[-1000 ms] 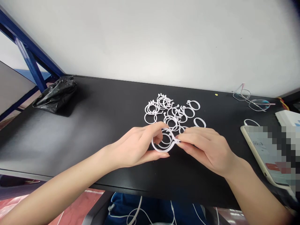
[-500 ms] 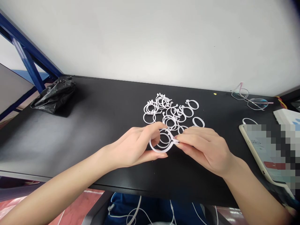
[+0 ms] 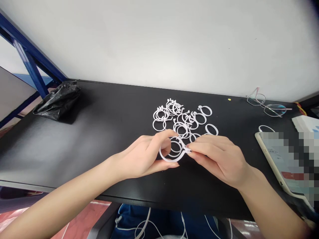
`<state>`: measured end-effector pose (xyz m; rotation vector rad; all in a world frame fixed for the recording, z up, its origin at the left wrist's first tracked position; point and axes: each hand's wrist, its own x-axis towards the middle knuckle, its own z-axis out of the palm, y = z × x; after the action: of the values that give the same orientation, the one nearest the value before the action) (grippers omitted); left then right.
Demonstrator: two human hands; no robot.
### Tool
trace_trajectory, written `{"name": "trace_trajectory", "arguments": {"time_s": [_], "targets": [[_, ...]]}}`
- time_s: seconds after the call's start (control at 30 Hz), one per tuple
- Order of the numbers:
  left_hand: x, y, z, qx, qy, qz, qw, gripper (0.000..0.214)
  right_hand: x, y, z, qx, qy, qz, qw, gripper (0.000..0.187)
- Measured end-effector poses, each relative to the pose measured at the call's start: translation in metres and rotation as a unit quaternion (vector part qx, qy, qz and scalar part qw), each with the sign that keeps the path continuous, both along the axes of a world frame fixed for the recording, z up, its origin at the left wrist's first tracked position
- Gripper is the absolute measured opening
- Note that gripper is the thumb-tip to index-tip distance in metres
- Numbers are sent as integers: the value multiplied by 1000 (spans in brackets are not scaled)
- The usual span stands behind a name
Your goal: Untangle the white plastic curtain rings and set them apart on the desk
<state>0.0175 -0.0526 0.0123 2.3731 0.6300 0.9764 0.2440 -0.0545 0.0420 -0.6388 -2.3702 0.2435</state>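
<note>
A white plastic ring with a small clasp (image 3: 171, 160) is held up between both hands over the dark table. My left hand (image 3: 147, 154) grips it from the left, with the thumb under the ring and the forefinger over its top. At the ring's right side, my right hand (image 3: 220, 157) pinches the clasp between thumb and fingertips, which partly hide it. Just beyond the hands lies a loose pile of similar white rings (image 3: 181, 129), several of them overlapping. A separate white ring (image 3: 211, 129) rests to the right of the pile.
A crumpled black plastic bag (image 3: 58, 103) lies at the far left of the black table (image 3: 104, 109). Eyeglasses (image 3: 274, 110) sit at the back right, near a white box (image 3: 305, 123). A phone or tablet (image 3: 271, 159), partly pixelated, is by my right forearm. White cables (image 3: 147, 222) hang below the table edge.
Almost nothing differs. The view has shifted very slightly, while both hands keep the same hold on the ring and its clasp.
</note>
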Motion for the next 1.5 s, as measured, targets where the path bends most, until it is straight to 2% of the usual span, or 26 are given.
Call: {"name": "trace_trajectory", "arguments": {"time_s": [0.87, 1.13, 1.5], "targets": [[1, -1, -3, 4, -19, -10, 1000, 45, 0, -5, -1, -12, -1, -14, 1000, 14], [2, -2, -3, 5, -23, -17, 1000, 42, -1, -5, -3, -37, 11, 7, 999, 16], [2, -2, -2, 4, -22, -16, 1000, 42, -3, -5, -1, -27, 13, 5, 1000, 16]]}}
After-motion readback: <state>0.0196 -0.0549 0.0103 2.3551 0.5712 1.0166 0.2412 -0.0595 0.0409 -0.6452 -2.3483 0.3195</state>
